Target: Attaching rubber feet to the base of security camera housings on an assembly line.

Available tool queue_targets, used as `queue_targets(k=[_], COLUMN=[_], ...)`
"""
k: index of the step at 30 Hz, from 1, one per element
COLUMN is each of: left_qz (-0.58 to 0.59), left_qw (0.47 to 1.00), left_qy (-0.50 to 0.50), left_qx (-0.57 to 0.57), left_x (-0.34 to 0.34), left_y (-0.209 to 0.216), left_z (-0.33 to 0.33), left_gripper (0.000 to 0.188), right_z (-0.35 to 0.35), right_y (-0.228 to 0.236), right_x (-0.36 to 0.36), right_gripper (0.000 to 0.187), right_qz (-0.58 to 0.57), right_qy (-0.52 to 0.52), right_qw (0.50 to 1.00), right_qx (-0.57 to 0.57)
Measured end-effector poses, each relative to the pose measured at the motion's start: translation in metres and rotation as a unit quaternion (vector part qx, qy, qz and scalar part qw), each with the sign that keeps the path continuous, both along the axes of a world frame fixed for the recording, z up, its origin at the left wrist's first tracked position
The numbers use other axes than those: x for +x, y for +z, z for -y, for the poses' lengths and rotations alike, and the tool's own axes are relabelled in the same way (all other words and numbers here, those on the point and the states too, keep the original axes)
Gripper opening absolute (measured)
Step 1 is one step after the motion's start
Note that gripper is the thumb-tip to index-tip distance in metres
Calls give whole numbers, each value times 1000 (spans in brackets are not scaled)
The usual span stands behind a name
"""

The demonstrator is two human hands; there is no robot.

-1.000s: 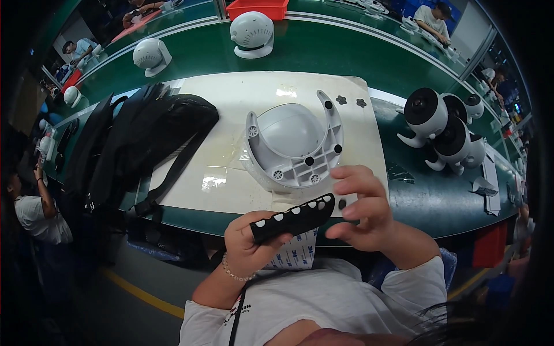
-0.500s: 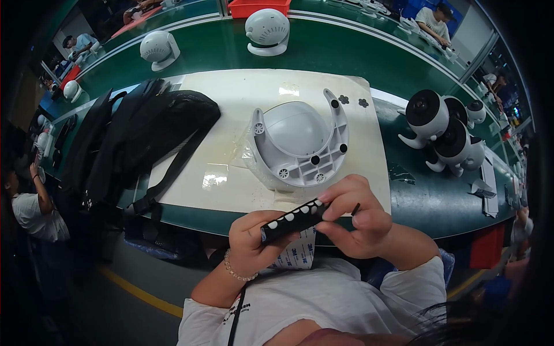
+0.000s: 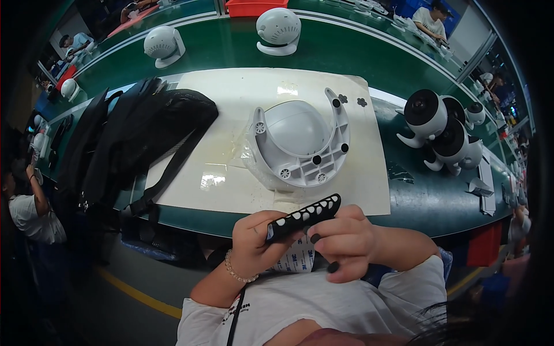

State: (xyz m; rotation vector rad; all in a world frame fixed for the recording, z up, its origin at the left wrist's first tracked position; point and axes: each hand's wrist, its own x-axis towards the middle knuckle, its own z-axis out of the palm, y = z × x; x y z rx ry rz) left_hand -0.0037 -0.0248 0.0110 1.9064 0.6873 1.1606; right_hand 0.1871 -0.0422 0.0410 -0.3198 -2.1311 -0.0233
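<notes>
My left hand (image 3: 255,239) is closed on a black strip with a row of white round spots (image 3: 309,212), which tilts up to the right. Just below its right end is my right hand (image 3: 349,245), fingers curled, with small black round pads (image 3: 314,237) clinging to its index fingertip and thumb tip. Beyond my hands, on the cream mat, lies a white plastic housing (image 3: 297,130) with its curved, ribbed base turned up. Black round pads sit in three of the base's round spots; others show bare spoked recesses. Under the strip, a printed white sheet (image 3: 300,256) is partly hidden.
Black straps and bags (image 3: 138,127) lie left of the cream mat (image 3: 190,155). Several white devices with black round faces (image 3: 427,109) cluster at right. White rounded devices (image 3: 279,34) stand on the green conveyor (image 3: 225,43), near a red bin (image 3: 254,7). Co-workers sit farther off.
My right hand has drawn off the strip and moved slightly down, pads on its fingertips. The strip's right end is now uncovered. The white devices on the conveyor have shifted right.
</notes>
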Motion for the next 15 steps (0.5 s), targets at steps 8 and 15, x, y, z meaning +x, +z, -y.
queue_targets(k=[8, 15], left_qz=[13, -50], left_qw=[985, 974], left_qy=[94, 99], left_qx=[142, 198], left_x=[5, 10], left_y=[-14, -18], left_z=[-13, -26], left_gripper=[26, 23], right_z=[-20, -18], right_y=[13, 15], right_x=[18, 13], right_gripper=[64, 57], right_qz=[-79, -39], right_qy=[-144, -204], right_qw=[949, 938], right_qx=[-270, -279])
